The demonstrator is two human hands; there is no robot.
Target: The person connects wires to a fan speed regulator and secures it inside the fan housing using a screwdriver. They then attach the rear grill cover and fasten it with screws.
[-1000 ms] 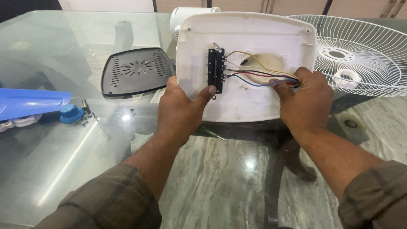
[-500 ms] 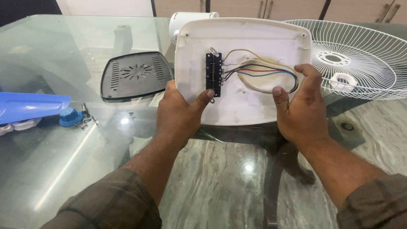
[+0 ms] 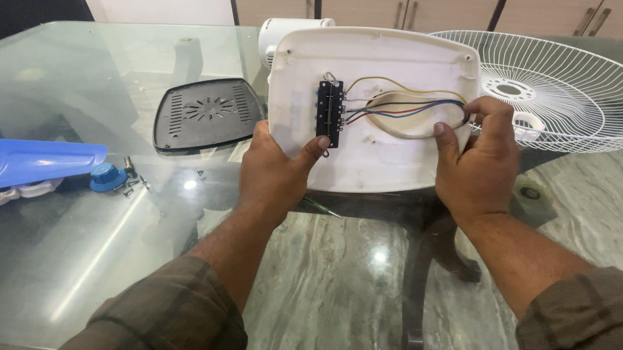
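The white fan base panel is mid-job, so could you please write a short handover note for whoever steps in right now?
Left hand: grips the lower left edge of the white fan base panel, thumb by the black switch block.
Right hand: holds the panel's right edge, fingers at the coloured wires looped in the oval recess.
Panel is tilted up off the glass table, inner side facing the camera.
Done: dark vented cover lies off to the left; blue fan blade and wire guard lie on the table.
Left: wires still joined to the switch block; loose screws lie by the blade.
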